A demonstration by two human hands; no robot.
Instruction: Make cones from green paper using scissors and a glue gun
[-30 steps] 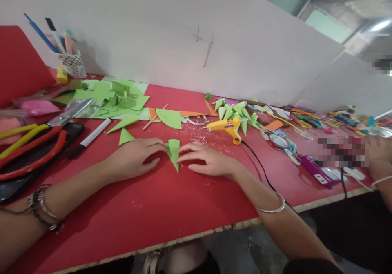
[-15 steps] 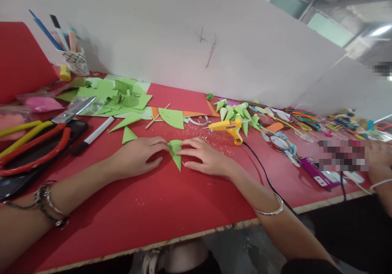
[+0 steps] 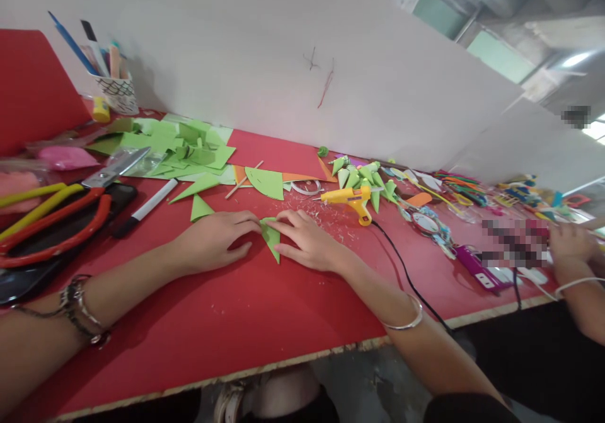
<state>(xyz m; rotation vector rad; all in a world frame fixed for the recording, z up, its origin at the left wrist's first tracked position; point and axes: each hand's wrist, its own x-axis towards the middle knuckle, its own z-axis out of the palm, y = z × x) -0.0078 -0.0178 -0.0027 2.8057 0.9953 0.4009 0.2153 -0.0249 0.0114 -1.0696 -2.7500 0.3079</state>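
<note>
Between my hands a small green paper cone lies on the red tabletop, its pointed end toward me. My left hand grips its left edge with the fingertips, the thumb a little apart below. On the other side my right hand has fingers over the top and the thumb against the lower right edge. Just beyond them are a green paper quarter circle, a thin wooden stick and a folded green piece. A yellow glue gun rests to the right, nozzle pointing left.
Large scissors lie on a black tray-like object at left, beside a marker. Green paper sheets and a pen cup stand behind. Finished green cones, a purple power strip and another person's hand are at right.
My right hand has closed in on the paper cone, its fingers now over the top and thumb at the side. The cone looks narrower. My left hand stays at its edge.
</note>
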